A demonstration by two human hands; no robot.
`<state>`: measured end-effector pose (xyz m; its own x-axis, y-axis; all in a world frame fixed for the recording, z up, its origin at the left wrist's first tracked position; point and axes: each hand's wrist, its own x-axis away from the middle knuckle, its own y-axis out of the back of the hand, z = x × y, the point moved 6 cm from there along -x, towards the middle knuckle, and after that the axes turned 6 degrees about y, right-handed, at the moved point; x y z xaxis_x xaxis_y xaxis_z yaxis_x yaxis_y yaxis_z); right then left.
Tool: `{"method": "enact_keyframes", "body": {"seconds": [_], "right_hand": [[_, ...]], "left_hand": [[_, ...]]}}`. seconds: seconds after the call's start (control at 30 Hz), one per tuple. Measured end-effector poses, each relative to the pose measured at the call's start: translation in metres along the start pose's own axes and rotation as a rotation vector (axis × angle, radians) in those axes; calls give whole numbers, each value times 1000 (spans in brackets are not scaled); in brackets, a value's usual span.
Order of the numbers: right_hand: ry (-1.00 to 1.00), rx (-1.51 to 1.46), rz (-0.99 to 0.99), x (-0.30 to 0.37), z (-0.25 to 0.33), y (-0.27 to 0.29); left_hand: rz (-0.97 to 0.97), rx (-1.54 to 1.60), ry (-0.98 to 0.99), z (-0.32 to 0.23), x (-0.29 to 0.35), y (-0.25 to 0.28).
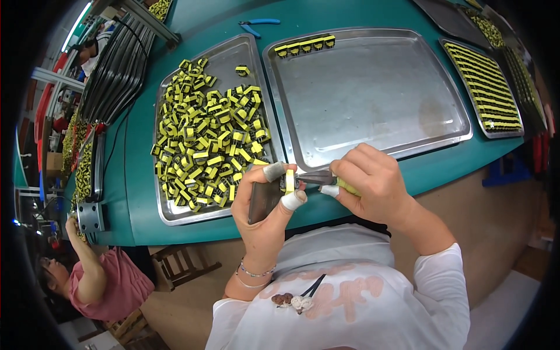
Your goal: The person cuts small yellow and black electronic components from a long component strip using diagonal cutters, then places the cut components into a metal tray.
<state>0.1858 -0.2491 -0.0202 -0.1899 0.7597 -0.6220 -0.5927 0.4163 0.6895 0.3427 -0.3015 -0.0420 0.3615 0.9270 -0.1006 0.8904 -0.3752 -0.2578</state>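
Note:
My left hand (256,236), with wrapped thumb and fingertip, pinches a small yellow-and-black transformer (290,181) between them. A dark flat block (264,201) lies against that palm. My right hand (376,184) is closed round pliers (315,177) with dark pointed jaws and a yellow-green grip. The jaw tips meet the right side of the transformer; whether they grip a pin is too small to tell. Both hands are held over the near edge of the green table, just below two metal trays.
The left tray (233,51) holds a heap of loose transformers. Several stand in a row along the far edge of the right tray (367,93). Blue-handled cutters (256,23) lie beyond. A filled tray (484,87) is at far right. A co-worker in pink (108,283) sits at left.

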Motion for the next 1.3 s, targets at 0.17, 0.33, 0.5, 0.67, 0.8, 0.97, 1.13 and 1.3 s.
{"method": "enact_keyframes", "body": {"seconds": [0.17,0.33,0.5,0.67,0.8,0.97,1.13,1.3], "right_hand": [[-77,-90,22,-2,-4,1],[-63,-137,-31,-2,-4,3],[-41,-73,-12,-1,0,2],[-59,-7,14,0,2,3],[-169,-218,-3,-2,-6,8],[-425,-721,-58,0,-15,-9],[-464,-1028,-61,-9,-4,-28],[-631,-1393,-100,-5,-6,-39]], "left_hand": [[5,-15,55,-1,-3,0],[-21,-21,-31,3,-3,3],[-14,-71,-100,4,-1,4],[-26,-68,-123,4,0,2],[-72,53,80,2,-3,-4],[27,346,348,11,-4,-11],[25,246,349,18,-3,-12],[44,264,322,18,-5,-8]]}}
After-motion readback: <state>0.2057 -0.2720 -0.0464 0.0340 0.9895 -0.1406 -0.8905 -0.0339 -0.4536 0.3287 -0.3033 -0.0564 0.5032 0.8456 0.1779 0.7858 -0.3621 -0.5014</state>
